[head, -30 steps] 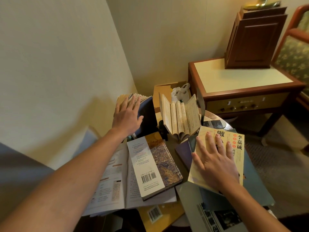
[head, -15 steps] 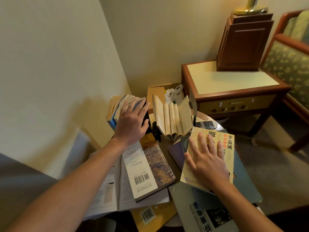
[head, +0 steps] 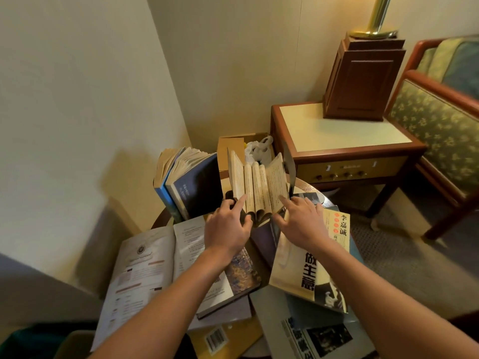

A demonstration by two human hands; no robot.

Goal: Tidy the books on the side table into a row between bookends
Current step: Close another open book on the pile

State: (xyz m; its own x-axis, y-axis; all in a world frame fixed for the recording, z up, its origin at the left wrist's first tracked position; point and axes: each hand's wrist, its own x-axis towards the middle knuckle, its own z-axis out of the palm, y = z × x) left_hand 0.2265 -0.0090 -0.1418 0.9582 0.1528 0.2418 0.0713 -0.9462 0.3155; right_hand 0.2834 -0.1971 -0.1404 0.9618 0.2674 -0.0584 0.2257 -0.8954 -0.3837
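While the cream-paged book [head: 259, 182] stands upright with its leaves fanned open, it cannot join a row, so the step in hand is judged to be closing it. It stands on the round, brown-rimmed side table [head: 163, 216], and all positions below are given from it. The left hand [head: 228, 229] is at its lower left corner. The index finger lies straight against the outer left leaf and the other fingers are curled at the book's foot, but whether they hold anything cannot be told. The right hand [head: 300, 224] is at its lower right corner, fingers spread wide and straight, index tip touching the outer right leaf, gripping nothing. Just left of the book lean blue-covered books [head: 191, 185], pages splayed, with no hand on them. Directly right of it stands a thin dark upright plate [head: 289, 167], probably a bookend. In front and to the right lies the yellow paperback with black Chinese characters [head: 311, 268]. In front and to the left lies a white open booklet [head: 147, 268]. The next move calls for pressing both outer leaves inward together while keeping the book's foot planted so it does not topple. Half a second ago the left hand lay flat on the blue-covered books and the right hand lay flat on the yellow paperback. Both have since come to the fanned book.
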